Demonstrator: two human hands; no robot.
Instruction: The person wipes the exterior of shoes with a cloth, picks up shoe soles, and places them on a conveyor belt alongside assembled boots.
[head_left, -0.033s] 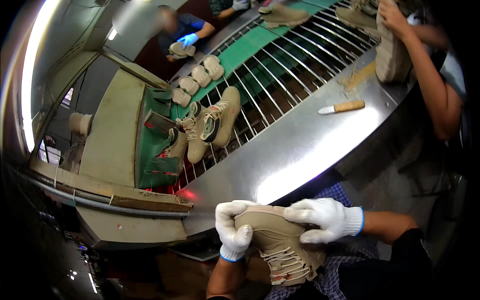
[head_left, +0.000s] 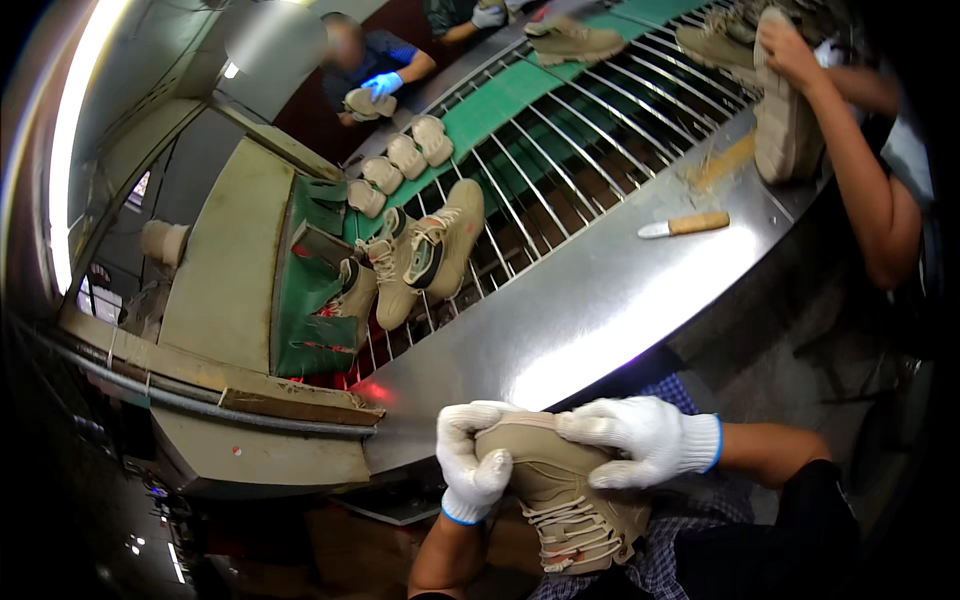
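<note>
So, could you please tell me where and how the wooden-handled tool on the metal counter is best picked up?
Probably by its wooden handle, coming from the person's right: the tool lies on the metal counter with its handle toward the right and its pale blade toward the left, so that approach should stay clear of the blade.

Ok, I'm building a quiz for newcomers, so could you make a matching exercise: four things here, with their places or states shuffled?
1. Wooden-handled tool
2. Four pale pieces
3. Nearest shoe
4. Long lamp

A. held between left hand and right hand
B. glowing white
C. lying on the shiny metal surface
D. lined up along the green belt

Pairs: 1-C; 2-D; 3-A; 4-B
</note>
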